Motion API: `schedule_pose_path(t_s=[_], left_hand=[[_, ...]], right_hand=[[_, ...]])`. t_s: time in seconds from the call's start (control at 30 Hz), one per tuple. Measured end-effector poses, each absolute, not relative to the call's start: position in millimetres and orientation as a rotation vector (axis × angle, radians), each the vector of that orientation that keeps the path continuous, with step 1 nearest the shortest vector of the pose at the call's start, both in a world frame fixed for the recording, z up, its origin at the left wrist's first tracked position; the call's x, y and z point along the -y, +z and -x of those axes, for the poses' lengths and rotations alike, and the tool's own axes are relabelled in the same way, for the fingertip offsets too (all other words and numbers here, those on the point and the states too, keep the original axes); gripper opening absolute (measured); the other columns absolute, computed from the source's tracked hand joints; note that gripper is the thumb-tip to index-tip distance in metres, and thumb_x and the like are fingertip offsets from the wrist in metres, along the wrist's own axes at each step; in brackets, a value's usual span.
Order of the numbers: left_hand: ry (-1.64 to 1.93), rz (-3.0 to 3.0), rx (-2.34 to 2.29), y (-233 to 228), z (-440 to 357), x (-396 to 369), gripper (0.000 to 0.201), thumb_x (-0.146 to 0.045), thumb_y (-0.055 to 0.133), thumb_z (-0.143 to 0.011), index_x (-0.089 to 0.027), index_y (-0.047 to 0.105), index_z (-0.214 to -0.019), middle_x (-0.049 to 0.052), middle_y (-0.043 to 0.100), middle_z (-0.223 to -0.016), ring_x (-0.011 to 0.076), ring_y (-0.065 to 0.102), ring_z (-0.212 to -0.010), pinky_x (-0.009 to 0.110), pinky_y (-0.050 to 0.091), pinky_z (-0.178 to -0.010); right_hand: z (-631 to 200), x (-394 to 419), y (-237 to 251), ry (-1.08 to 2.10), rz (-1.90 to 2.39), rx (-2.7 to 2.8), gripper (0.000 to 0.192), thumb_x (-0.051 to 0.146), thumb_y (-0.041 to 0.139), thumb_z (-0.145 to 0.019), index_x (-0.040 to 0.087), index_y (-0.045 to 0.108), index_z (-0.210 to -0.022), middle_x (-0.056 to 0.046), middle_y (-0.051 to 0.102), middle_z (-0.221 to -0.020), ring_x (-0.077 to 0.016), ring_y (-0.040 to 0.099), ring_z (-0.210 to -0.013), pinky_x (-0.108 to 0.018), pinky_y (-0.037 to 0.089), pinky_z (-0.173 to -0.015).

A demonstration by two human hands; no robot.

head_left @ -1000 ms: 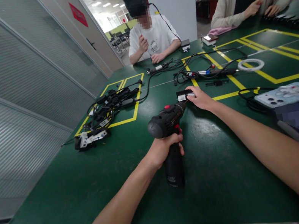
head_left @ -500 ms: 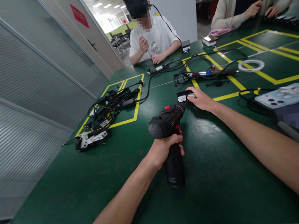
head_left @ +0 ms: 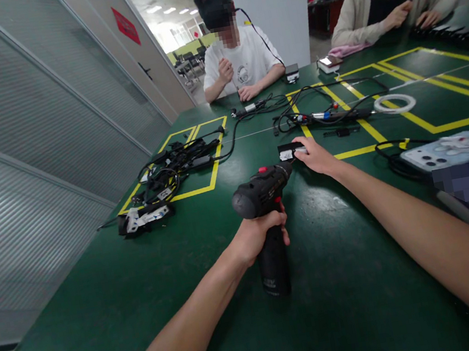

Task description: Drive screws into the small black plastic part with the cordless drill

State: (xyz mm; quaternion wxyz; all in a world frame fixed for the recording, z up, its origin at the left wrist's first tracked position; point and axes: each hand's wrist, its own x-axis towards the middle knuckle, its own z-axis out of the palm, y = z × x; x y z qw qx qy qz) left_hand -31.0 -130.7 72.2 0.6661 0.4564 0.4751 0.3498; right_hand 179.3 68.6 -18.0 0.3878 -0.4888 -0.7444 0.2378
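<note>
On the near half of the table (head_left: 159,291), the power drill (head_left: 260,192) sits in the left hand (head_left: 258,236), its chuck toward a small block (head_left: 286,154) just beyond. The right hand (head_left: 315,155) grips the block's right end. Left of these, a cable heap (head_left: 182,162) lies mostly within a tape outline (head_left: 195,193). Behind the block lies a corded tool (head_left: 344,115), with a ring (head_left: 394,103) at its right end. A phone (head_left: 456,148) lies right of the right forearm. Two co-workers sit across the table, one (head_left: 254,45) behind the cables, another (head_left: 352,18) farther right.
</note>
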Motion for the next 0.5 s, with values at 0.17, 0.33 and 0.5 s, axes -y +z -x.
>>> schedule_pose_path(t_s=[0.17, 0.33, 0.5], left_hand=[[0.799, -1.039, -1.080, 72.4, 30.4, 131.1, 0.021, -0.022, 0.062, -0.073, -0.014, 0.054, -0.091, -0.001, 0.056, -0.076, 0.0107, 0.058, -0.048, 0.025, 0.042, -0.051], [0.801, -1.054, -1.061, 73.3, 31.0, 131.1, 0.025, -0.022, 0.060, -0.073, -0.013, 0.056, -0.096, 0.001, 0.058, -0.081, 0.0109, 0.059, -0.049, 0.026, 0.043, -0.051], [0.807, -1.045, -1.070, 73.9, 30.3, 131.3, 0.022, -0.021, 0.060, -0.072, -0.014, 0.054, -0.092, 0.000, 0.058, -0.078, 0.0114, 0.059, -0.048, 0.026, 0.044, -0.052]], right_hand=[[-179.0, -70.1, -20.4, 0.604, 1.235, 1.891, 0.042, 0.031, 0.050, -0.085, 0.022, 0.053, -0.126, -0.011, 0.051, -0.122, -0.0269, 0.052, -0.114, -0.045, 0.041, -0.103], [-179.2, -70.3, -20.7, 0.610, 1.236, 1.881, 0.043, 0.032, 0.050, -0.085, 0.022, 0.053, -0.127, -0.011, 0.051, -0.124, -0.0270, 0.053, -0.113, -0.045, 0.042, -0.102], [-179.5, -69.3, -19.5, 0.604, 1.241, 1.891, 0.043, 0.032, 0.049, -0.085, 0.022, 0.052, -0.127, -0.011, 0.051, -0.124, -0.0272, 0.053, -0.115, -0.045, 0.042, -0.103]])
